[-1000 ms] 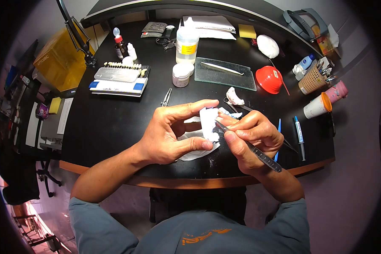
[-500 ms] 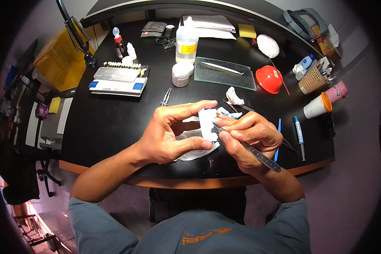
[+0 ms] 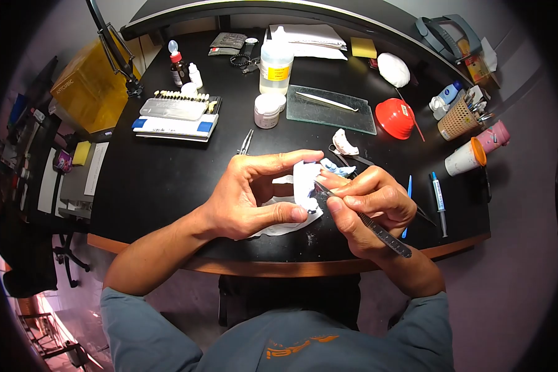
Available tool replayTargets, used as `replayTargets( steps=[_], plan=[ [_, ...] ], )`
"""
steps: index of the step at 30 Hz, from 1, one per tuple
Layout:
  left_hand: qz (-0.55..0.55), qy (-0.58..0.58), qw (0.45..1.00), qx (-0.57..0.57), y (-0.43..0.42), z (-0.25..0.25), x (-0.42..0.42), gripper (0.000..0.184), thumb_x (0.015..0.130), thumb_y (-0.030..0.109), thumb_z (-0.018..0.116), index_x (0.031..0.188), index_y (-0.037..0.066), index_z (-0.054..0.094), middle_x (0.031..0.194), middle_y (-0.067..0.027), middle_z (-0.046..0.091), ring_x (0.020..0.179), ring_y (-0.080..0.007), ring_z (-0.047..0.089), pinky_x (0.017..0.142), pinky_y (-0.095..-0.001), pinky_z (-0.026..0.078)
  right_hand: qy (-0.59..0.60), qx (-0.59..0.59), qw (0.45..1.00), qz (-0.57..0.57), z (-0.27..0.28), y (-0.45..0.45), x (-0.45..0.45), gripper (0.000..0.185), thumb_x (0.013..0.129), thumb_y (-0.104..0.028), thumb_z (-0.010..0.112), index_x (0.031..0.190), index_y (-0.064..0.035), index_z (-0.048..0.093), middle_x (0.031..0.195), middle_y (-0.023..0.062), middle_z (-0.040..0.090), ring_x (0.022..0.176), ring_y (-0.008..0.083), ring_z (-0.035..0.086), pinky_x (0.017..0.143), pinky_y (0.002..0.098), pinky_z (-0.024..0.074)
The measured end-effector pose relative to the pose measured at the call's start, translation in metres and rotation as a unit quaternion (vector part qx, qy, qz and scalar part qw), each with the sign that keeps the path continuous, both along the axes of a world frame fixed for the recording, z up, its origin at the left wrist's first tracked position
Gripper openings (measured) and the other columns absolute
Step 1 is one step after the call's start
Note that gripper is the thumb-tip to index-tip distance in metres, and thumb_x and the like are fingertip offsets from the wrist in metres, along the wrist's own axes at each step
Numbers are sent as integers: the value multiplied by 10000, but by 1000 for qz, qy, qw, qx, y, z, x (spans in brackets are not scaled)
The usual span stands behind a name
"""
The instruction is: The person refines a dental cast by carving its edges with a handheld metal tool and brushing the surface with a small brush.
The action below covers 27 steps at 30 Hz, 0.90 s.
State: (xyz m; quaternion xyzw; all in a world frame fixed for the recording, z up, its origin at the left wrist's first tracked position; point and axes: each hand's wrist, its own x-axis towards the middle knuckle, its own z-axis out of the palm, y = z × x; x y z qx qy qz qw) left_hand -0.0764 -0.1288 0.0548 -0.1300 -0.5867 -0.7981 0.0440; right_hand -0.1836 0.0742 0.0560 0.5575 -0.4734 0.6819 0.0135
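Observation:
A white plaster-like dental model (image 3: 305, 184) is held upright between the thumb and fingers of my left hand (image 3: 248, 195). My right hand (image 3: 375, 208) pinches a dark metal knife handle with ruler marks (image 3: 385, 235), its tip at the model's right side. Below the hands lies a crumpled white tissue (image 3: 284, 227) with pale crumbs beside it. A blue and white piece (image 3: 338, 168) rests just behind my right fingers. Farther back is another white dental model (image 3: 345, 142), near dark-handled scissors.
Behind the hands stand a white jar (image 3: 267, 111), a clear bottle (image 3: 275, 69) and a glass plate (image 3: 332, 110). A shade guide box (image 3: 175, 127) is at left. To the right are a red bowl (image 3: 395, 118), a cup (image 3: 464, 157) and a syringe (image 3: 439, 204).
The knife tip has shifted slightly along the model's right side. My left hand keeps its hold, with the model turned a little. The camera view has moved slightly.

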Motion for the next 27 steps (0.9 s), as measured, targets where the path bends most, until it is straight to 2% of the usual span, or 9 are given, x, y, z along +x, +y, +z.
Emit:
replayTargets(
  steps=[14,19,27],
  plan=[
    [8,-14,1000,-15,0,-2,0,824,839,130,915,1520,-89,505,1378,-203,672,1288,-229,631,1126,-400,482,32,8,999,-17,0,0,0,289,808,200,758,1010,-4,732,935,144,704,1038,336,785,1053,480,593],
    [-2,21,1000,2,-1,-3,-3,825,836,104,913,1513,-113,496,1394,-209,660,1301,-234,626,1135,-404,477,35,3,999,-23,-1,0,3,297,830,186,756,1042,-16,700,946,152,708,1042,335,784,1047,487,597],
    [-21,2,1000,10,-3,-4,-1,840,842,129,912,1522,-115,483,1398,-205,658,1310,-227,618,1136,-393,471,46,-11,998,-34,-3,-1,5,295,839,180,756,1043,-21,681,955,160,702,1042,340,782,1042,490,601]
  ],
)
